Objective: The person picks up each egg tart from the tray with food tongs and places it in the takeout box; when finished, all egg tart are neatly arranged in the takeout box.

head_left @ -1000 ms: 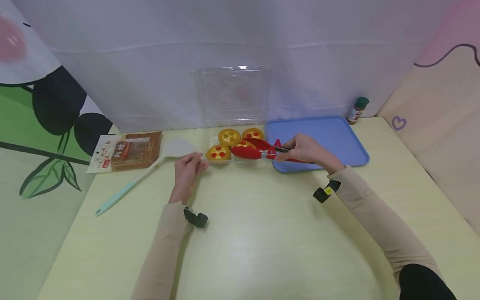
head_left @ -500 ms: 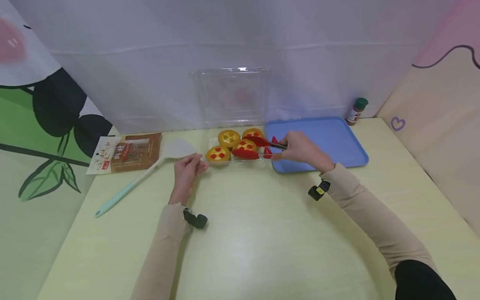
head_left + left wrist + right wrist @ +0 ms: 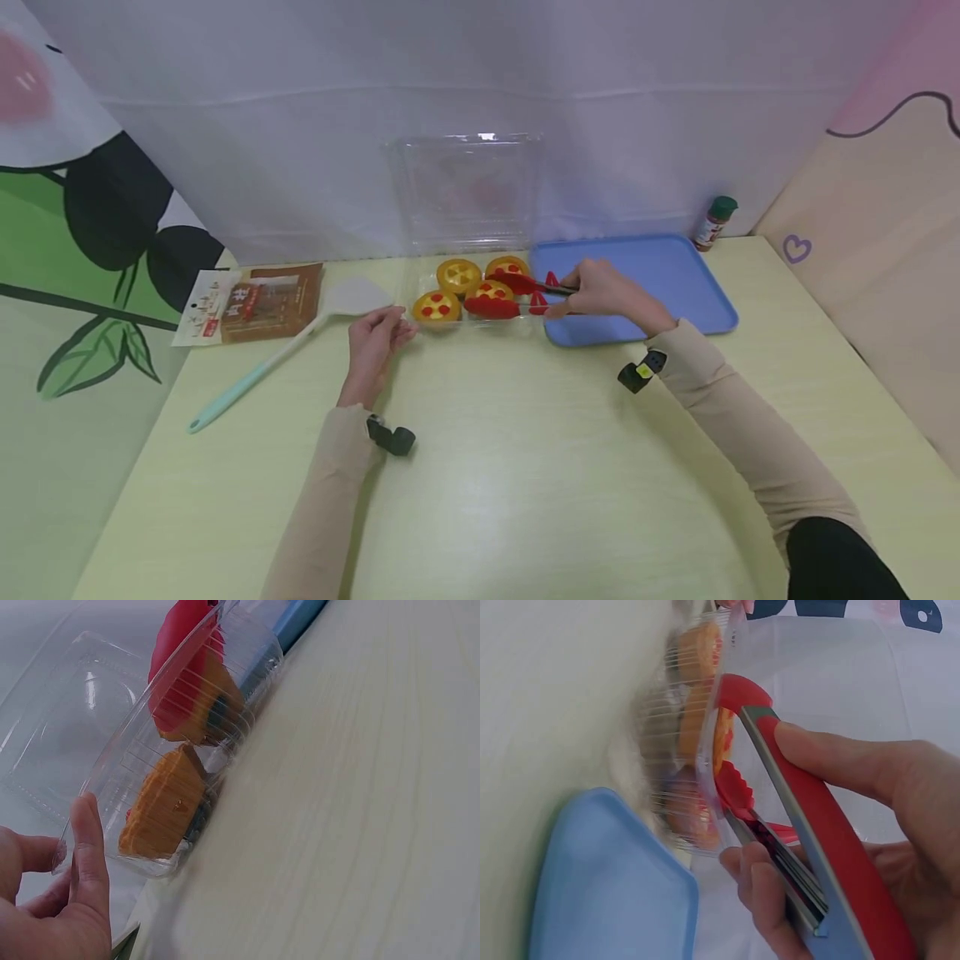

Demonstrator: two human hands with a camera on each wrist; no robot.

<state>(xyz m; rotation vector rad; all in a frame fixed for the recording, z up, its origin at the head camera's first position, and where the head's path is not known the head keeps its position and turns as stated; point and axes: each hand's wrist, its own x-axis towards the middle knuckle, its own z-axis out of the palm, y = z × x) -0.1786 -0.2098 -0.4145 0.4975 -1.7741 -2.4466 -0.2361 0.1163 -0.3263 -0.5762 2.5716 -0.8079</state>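
My left hand (image 3: 372,343) pinches the front left corner of a hinged clear plastic box (image 3: 468,192), whose lid stands up against the back cloth. Several toy egg tarts sit inside; the front left tart (image 3: 437,307) has red dots. In my right hand (image 3: 606,292) are red tongs (image 3: 491,308) with metal arms. Their two red heads lie on either side of the front right tart (image 3: 489,290), down at the box. In the right wrist view, thumb and fingers grip the tongs' arms (image 3: 802,802) from both sides. The left wrist view shows one tong head (image 3: 174,682) against that tart.
A blue tray (image 3: 667,287) lies right of the box, partly under my right hand. Behind its far corner stands a green-capped seasoning bottle (image 3: 715,222). To the left are a white spatula with a mint handle (image 3: 232,398) and a brown food packet (image 3: 272,302).
My right hand has moved slightly left, and the tong heads have spread and settled around the front right tart, which shows more between them. My left hand stays at the box corner.
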